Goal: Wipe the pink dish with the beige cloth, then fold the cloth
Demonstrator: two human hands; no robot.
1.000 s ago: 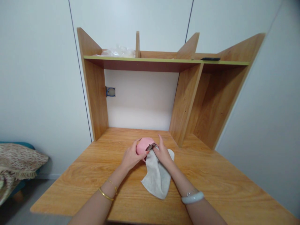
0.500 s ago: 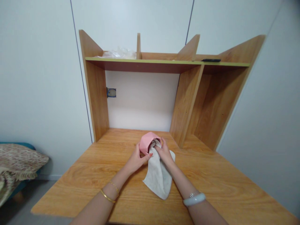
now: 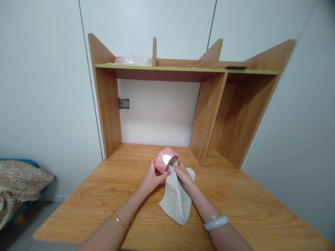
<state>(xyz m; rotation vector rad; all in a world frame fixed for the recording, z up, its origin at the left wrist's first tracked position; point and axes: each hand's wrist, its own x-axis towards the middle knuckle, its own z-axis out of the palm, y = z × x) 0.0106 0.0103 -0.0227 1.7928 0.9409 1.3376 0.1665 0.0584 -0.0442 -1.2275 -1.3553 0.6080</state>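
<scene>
A shiny pink faceted bowl [image 3: 164,158] is tilted on its side above the desk, its mouth turned toward the right and toward me. My left hand [image 3: 152,177] is closed on its left side, thumb along the lower rim. A light grey cloth [image 3: 176,200] is bunched into the bowl's mouth, and the rest hangs down onto the desktop. My right hand [image 3: 182,172] grips the cloth at the opening, with its fingertips partly hidden inside the bowl.
The wooden desk [image 3: 104,195] carries a hutch with upright dividers and a shelf [image 3: 167,69]. On the shelf lie a clear plastic bag [image 3: 133,59] and a flat black object [image 3: 235,67]. A patterned blanket [image 3: 23,179] drapes over blue furniture at the left.
The bowl has turned slightly, and a bright reflection now shows on its side. My right hand has shifted a little left, its fingers no longer spread over the bowl's right rim.
</scene>
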